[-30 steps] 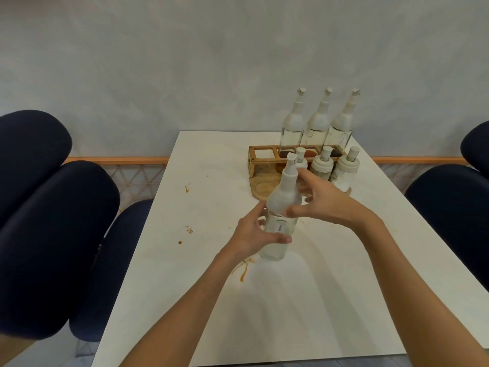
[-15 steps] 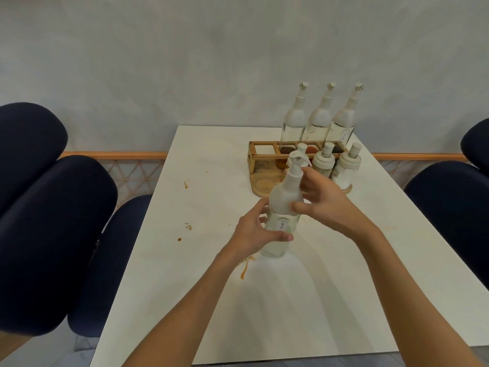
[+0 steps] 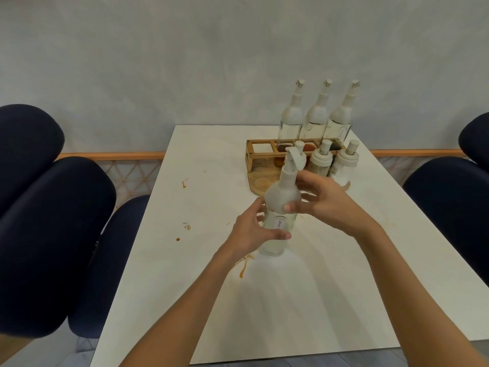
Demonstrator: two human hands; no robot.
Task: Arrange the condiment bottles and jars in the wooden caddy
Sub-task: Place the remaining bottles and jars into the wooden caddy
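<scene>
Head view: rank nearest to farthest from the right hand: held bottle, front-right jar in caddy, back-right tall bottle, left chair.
1. Held bottle, gripped by the right hand, mid-table.
2. Front-right jar, just beyond the hand.
3. Back-right tall bottle, rear row of the wooden caddy.
4. Dark chair, far left.

The left hand (image 3: 254, 231) and the right hand (image 3: 328, 205) are both bare, with short, plain thumbnails. The left forearm (image 3: 185, 300) and the right forearm (image 3: 397, 274) are uncovered as far as the bottom edge of the picture.
</scene>
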